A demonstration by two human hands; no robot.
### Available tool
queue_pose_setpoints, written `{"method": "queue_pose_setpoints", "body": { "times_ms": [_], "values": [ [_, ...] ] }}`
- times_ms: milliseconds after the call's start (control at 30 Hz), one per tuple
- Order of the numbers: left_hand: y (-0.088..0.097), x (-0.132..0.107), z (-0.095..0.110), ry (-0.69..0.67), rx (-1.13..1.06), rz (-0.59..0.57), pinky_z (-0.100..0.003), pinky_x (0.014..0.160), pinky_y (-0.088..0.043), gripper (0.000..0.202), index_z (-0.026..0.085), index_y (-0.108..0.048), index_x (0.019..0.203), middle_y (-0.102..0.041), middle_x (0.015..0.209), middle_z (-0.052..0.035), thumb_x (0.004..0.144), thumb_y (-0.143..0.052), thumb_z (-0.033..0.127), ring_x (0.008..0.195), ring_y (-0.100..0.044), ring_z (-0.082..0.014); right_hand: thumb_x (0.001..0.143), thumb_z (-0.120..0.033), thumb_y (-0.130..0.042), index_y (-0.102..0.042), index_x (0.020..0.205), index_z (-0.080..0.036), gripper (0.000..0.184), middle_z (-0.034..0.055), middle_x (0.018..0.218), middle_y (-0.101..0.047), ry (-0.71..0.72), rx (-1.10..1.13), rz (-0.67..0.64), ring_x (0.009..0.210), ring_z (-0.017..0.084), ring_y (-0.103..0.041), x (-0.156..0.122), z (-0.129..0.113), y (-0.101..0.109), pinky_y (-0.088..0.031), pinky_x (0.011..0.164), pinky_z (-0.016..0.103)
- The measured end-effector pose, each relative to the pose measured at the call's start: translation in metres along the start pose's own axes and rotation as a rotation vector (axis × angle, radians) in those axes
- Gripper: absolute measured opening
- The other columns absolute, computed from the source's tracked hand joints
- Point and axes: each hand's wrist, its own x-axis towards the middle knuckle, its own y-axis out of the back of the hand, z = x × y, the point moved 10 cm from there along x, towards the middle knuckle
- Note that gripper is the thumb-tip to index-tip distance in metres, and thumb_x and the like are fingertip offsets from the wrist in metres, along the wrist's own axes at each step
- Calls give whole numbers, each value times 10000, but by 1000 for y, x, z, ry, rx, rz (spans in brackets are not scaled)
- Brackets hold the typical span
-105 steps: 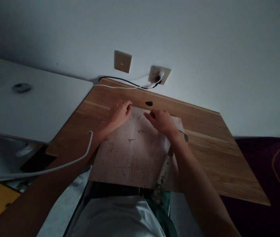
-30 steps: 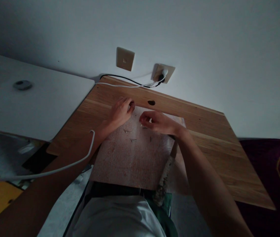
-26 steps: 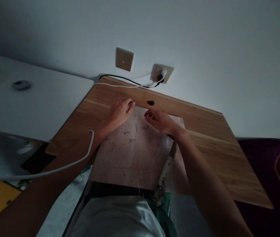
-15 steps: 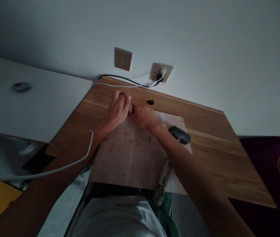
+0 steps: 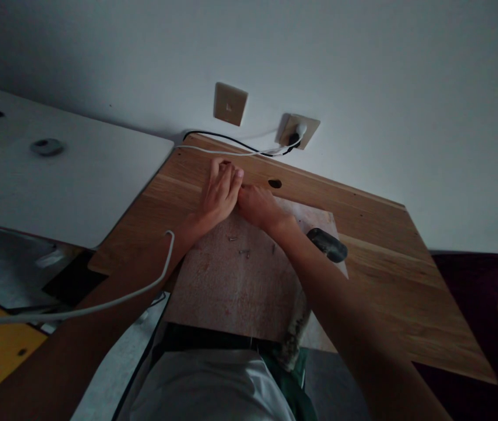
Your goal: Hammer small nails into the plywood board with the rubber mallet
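Observation:
A worn reddish board [image 5: 240,286] lies on the wooden desk [image 5: 376,275] in front of me. My left hand [image 5: 219,195] rests at the board's far left corner, fingers together and stretched forward. My right hand [image 5: 256,206] is curled closed right beside it, touching it; what it pinches is hidden. A few small nails [image 5: 244,252] lie loose on the board behind the hands. A hammer lies under my right forearm, with its dark head [image 5: 328,244] at the board's right edge and its stained handle [image 5: 293,339] pointing toward me.
A white cable [image 5: 100,301] crosses my left forearm. White and black cords [image 5: 231,146] run along the desk's back edge to a wall socket [image 5: 298,131]. A white tabletop [image 5: 56,181] adjoins on the left. A cable hole [image 5: 275,183] sits beyond the hands.
My right hand moved left from the board's middle to meet the left hand at the far corner, uncovering the hammer head. The left hand's fingers straightened forward.

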Motion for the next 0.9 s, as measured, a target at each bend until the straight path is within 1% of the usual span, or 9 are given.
{"method": "queue_pose_setpoints", "body": {
  "times_ms": [100, 200, 233, 333, 400, 567, 733, 800, 900],
  "values": [
    [1, 0, 0, 37, 15, -33, -519, 1206, -513, 320, 203, -660, 1207, -636, 1339, -158, 1178, -385, 363, 1348, -626, -297, 1062, -111, -470, -717, 1337, -133, 369, 200, 1287, -797, 12, 47, 51, 1029, 287, -773, -6, 8, 7, -560, 846, 361],
    [1, 0, 2, 26, 25, -39, -514, 1176, -527, 315, 199, -649, 1188, -639, 1280, -140, 1184, -372, 350, 1282, -649, -284, 1052, -158, -527, -730, 1148, -147, 225, 152, 1118, -811, 68, 291, 94, 927, 238, -744, -26, 22, 17, -543, 835, 339],
    [0, 0, 4, 17, 32, -48, -508, 1170, -529, 305, 203, -648, 1180, -645, 1246, -129, 1183, -373, 336, 1260, -653, -278, 1040, -182, -560, -727, 1083, -161, 174, 120, 1034, -809, 105, 410, 64, 873, 219, -732, -35, 26, 17, -540, 808, 328],
    [-6, 0, 6, 6, 37, -94, -487, 1155, -527, 235, 211, -648, 1173, -659, 1197, -117, 1168, -434, 308, 1239, -651, -279, 1050, -336, -612, -711, 1136, -180, 204, 53, 880, -784, 156, 688, -85, 767, 194, -718, -63, 39, 12, -545, 729, 310],
    [-9, 0, 8, 5, 29, -136, -472, 1156, -518, 199, 211, -653, 1175, -665, 1218, -125, 1155, -483, 312, 1260, -644, -285, 1026, -386, -660, -716, 1155, -184, 247, 61, 884, -788, 91, 696, -40, 769, 201, -723, -77, 56, 14, -552, 717, 317],
    [-24, -6, 13, -49, 58, -280, -447, 1114, -535, 186, 198, -672, 1192, -665, 1264, -125, 1126, -542, 313, 1240, -656, -270, 994, -395, -660, -727, 1105, -195, 238, 81, 910, -796, -70, 616, 287, 744, 210, -723, -113, 95, 28, -562, 685, 331],
    [-35, -16, 31, -159, 61, -486, -410, 1025, -561, 203, 192, -699, 1203, -678, 1213, -106, 1091, -604, 332, 1121, -706, -255, 979, -420, -640, -720, 1035, -227, 216, 60, 892, -774, -247, 644, 637, 755, 213, -725, -162, 136, 37, -569, 671, 335],
    [-30, -25, 42, -194, 64, -591, -396, 985, -569, 268, 190, -700, 1231, -675, 1221, -111, 1079, -632, 401, 1119, -709, -268, 962, -429, -647, -702, 1037, -236, 214, 51, 898, -747, -339, 648, 811, 780, 219, -725, -184, 156, 39, -567, 675, 340],
    [-10, -44, 55, -185, 77, -713, -385, 963, -565, 425, 217, -693, 1291, -685, 1207, -97, 1021, -710, 544, 1082, -718, -274, 933, -411, -663, -659, 1113, -241, 248, 21, 891, -676, -439, 677, 1040, 753, 205, -703, -212, 184, 32, -549, 657, 335]
  ]
}}
